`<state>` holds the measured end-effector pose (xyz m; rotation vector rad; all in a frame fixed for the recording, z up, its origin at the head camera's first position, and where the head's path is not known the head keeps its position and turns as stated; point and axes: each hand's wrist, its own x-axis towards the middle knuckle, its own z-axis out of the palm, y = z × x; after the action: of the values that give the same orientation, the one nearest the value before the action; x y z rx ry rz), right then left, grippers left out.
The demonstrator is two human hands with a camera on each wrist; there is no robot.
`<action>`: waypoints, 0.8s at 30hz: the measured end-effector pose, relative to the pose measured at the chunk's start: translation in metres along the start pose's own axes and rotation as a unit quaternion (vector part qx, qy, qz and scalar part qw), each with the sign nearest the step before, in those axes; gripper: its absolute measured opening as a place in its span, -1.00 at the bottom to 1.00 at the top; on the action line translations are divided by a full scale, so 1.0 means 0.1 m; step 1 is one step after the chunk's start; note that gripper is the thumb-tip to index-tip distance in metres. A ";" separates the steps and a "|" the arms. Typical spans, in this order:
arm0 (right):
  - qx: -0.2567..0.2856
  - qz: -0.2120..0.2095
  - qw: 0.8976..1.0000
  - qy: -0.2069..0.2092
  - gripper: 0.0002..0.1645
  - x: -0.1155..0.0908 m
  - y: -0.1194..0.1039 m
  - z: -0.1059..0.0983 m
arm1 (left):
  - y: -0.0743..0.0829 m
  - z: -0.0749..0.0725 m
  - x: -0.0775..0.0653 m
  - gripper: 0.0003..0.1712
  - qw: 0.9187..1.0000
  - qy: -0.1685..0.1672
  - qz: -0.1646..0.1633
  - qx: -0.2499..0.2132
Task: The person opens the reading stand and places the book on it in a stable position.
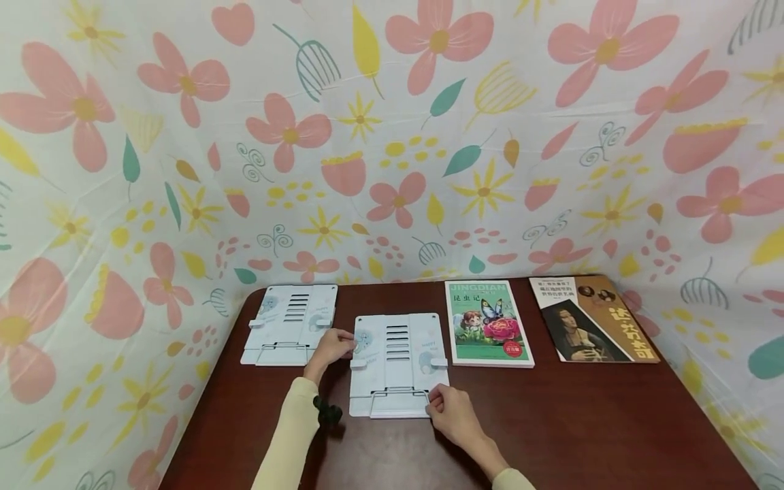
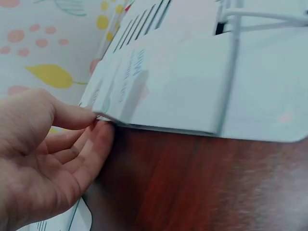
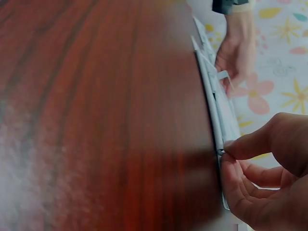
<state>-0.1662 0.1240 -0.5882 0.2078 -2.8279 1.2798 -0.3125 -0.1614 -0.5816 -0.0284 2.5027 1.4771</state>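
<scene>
A white folding book stand [image 1: 401,373] lies flat on the table in front of me, with slots down its middle, two side clips and a wire rest along its lower part. My left hand [image 1: 332,348] pinches its left edge between thumb and fingers, above the clip. At the lower right corner, my right hand [image 1: 454,414] grips the edge, thumb on top. In the right wrist view the right thumb and fingers [image 3: 233,178] meet at the stand's thin edge, close over the tabletop. The left wrist view shows the left fingertips [image 2: 102,134] under the rim.
A second, matching book stand [image 1: 284,333] lies farther back at the left. On the right are a green children's book [image 1: 468,347] and a brown-and-white book [image 1: 612,340]. The dark wooden table [image 1: 551,429] meets a flower-patterned cloth [image 1: 392,150] behind.
</scene>
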 end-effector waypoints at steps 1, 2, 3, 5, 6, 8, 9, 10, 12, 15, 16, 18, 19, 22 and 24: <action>-0.003 -0.002 1.000 0.002 -0.89 0.00 0.00 0.01 | -0.01 -0.01 0.02 -0.67 1.000 0.000 -0.005 -0.009; -0.007 -0.005 1.000 0.006 -0.88 0.00 0.00 0.02 | 0.00 -0.01 0.03 -0.67 1.000 -0.001 -0.008 -0.016; -0.011 -0.005 1.000 0.009 -0.87 0.01 -0.01 0.02 | 0.00 -0.02 0.04 -0.67 1.000 -0.004 -0.009 -0.019; -0.019 -0.007 1.000 0.016 -0.86 0.02 0.00 0.02 | 0.03 -0.04 0.06 -0.68 1.000 -0.012 -0.012 -0.024; -0.022 -0.009 1.000 0.018 -0.85 0.03 0.01 0.02 | 0.04 -0.04 0.07 -0.68 0.999 -0.016 -0.013 -0.026; -0.026 -0.011 0.999 0.019 -0.84 0.04 0.01 0.02 | 0.04 -0.05 0.08 -0.67 0.999 -0.021 -0.018 -0.028; -0.025 -0.011 0.999 0.017 -0.84 0.04 0.01 0.02 | 0.04 -0.06 0.09 -0.68 0.999 -0.023 -0.022 -0.030; -0.022 -0.012 1.000 0.014 -0.85 0.04 0.01 0.03 | 0.04 -0.06 0.09 -0.68 0.999 -0.023 -0.024 -0.031; -0.017 -0.013 1.000 0.006 -0.85 0.04 0.00 0.04 | 0.02 -0.07 0.11 -0.69 0.999 -0.022 -0.028 -0.035; -0.010 -0.013 1.000 0.000 -0.85 0.03 -0.02 0.04 | 0.00 -0.08 0.12 -0.70 0.998 -0.022 -0.033 -0.041; -0.007 -0.012 1.000 -0.001 -0.85 0.03 -0.03 0.04 | 0.00 -0.08 0.12 -0.70 0.998 -0.021 -0.033 -0.042; -0.004 -0.014 1.000 0.001 -0.84 0.02 -0.03 0.04 | 0.00 -0.09 0.11 -0.69 0.998 -0.020 -0.035 -0.047; -0.003 -0.015 1.000 0.002 -0.84 0.02 -0.03 0.04 | 0.01 -0.10 0.11 -0.69 0.998 -0.019 -0.036 -0.049; 0.004 -0.014 1.000 0.002 -0.83 0.02 -0.02 0.03 | 0.02 -0.10 0.08 -0.70 0.998 -0.017 -0.036 -0.055; 0.009 -0.019 1.000 0.002 -0.81 0.01 0.00 0.04 | 0.02 -0.09 0.07 -0.70 0.998 -0.016 -0.036 -0.053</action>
<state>-0.1670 0.1210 -0.5902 0.2567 -2.7961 1.2969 -0.3213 -0.1680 -0.5770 -0.1110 2.3699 1.5681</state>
